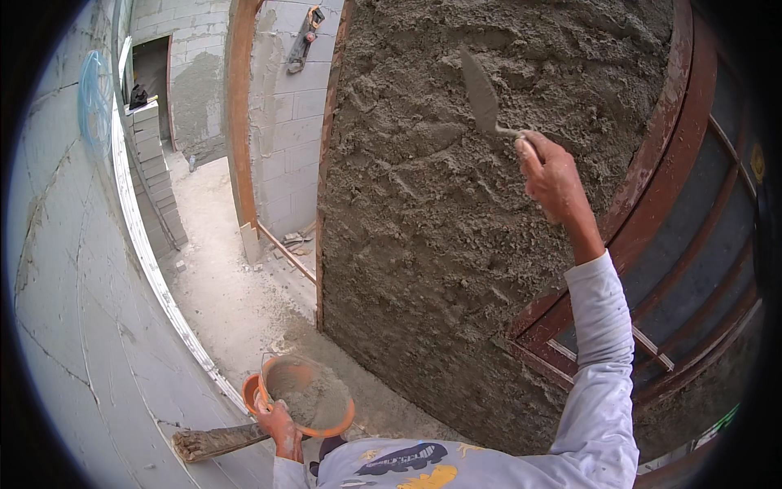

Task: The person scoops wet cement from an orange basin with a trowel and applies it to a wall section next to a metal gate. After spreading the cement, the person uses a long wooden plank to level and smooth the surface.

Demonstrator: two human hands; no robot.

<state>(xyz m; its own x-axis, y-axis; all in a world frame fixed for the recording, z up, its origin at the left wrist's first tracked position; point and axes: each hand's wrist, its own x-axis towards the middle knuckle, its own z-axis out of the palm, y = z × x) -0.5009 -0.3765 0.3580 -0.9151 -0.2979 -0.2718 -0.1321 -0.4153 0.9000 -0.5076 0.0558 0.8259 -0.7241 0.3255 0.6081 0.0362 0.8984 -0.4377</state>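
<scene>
My right hand (550,175) is closed round the handle of a pointed trowel (481,91), its grey blade raised against the wall. Rough wet mortar (423,220) covers that wall in lumps and ridges. Low at the left, my left hand (278,425) grips the rim of an orange bucket (349,416), tilted so that grey mortar (314,395) shows inside. Another orange rim (250,391) shows just beside it; whether it belongs to a second bucket I cannot tell. Most of the left fingers are hidden behind the rim.
A red-brown window frame with bars (652,187) borders the mortar on the right. At the left stands a grey block wall (73,269). A wooden plank (216,442) juts out by the bucket. Beyond a wooden door post (242,122), a saw (305,41) hangs on the wall.
</scene>
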